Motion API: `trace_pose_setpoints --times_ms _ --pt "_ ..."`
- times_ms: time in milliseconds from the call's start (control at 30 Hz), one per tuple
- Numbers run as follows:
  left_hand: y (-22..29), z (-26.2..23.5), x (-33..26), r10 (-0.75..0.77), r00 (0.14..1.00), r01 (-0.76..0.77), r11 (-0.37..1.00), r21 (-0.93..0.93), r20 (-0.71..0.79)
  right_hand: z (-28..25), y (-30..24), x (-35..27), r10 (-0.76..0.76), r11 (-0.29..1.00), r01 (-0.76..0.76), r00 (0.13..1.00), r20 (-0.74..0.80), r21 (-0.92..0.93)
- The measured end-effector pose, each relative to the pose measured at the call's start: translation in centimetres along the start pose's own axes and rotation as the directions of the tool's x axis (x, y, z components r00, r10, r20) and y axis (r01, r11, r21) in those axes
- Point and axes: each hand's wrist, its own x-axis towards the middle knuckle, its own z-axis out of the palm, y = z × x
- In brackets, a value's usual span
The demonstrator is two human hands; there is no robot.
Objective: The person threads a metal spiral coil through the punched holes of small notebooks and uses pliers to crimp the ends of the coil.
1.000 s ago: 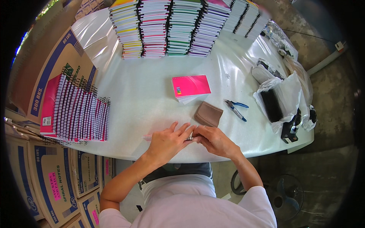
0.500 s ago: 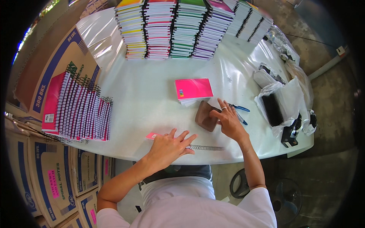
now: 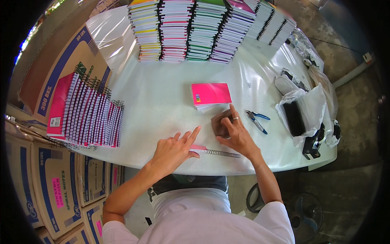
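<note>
Left hand [image 3: 174, 152]: we find it palm down over a narrow pink notebook [image 3: 198, 148] near the close edge of the white tabletop [image 3: 154, 97]; grip apart, fingers extended, thumb separate. The notebook lies flat, partly covered by the hand, and a thin metal coil [image 3: 223, 153] extends from its right end.

Right hand [image 3: 239, 132], ring on one finger: we see it at the right side of a brown block [image 3: 217, 127], thumb toward the near edge, index finger pointing away. The grip curves about the block; we cannot tell whether it is clamped on it.

Pink pad pile [image 3: 211, 93]: just beyond the block, loose sheets below the cover.

Pliers [image 3: 257, 120], one pair, blue-handled: to the right of the block, apart from the hand.

Spiral notebooks [image 3: 87, 114], pink-covered, a leaning group: at the left, before an upright brown carton [image 3: 73, 67].

Notebook stacks [image 3: 174, 36], four, with yellow, red, green and purple edges: along the far side. White spiral-bound stacks [image 3: 270, 26]: to their right.

Black coils [image 3: 293, 118], in white wrapping: at the right, with a small black box [image 3: 312, 148] just nearer to us.
</note>
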Motion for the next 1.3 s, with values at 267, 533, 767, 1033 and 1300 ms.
trace_pose_setpoints --times_ms 267,533,767,1033,1300 --pt "-0.8 0.6 0.5 0.060 0.997 -0.062 0.998 -0.030 -0.057 -4.7 -0.3 3.5 -0.400 0.406 -0.381 0.743 0.536 0.831" --pt "-1.1 -0.4 1.2 -0.015 0.992 0.031 0.991 -0.126 0.124 -3.5 0.0 5.8 -0.485 0.238 -0.364 0.758 0.435 0.900" --pt "-1.1 -0.7 1.0 -0.066 0.950 0.089 0.994 -0.063 0.306 -4.5 1.7 5.8 -0.313 0.487 -0.351 0.785 0.535 0.800" --pt "-2.0 0.4 0.3 0.105 0.991 -0.096 0.990 -0.105 0.083 -1.6 -0.7 0.3 -0.074 0.985 0.020 0.949 0.307 0.174" --pt "-1.7 -1.0 0.6 -0.040 0.976 0.067 0.990 -0.123 0.215 -4.0 -2.1 4.1 -0.329 0.566 -0.235 0.814 0.479 0.790"
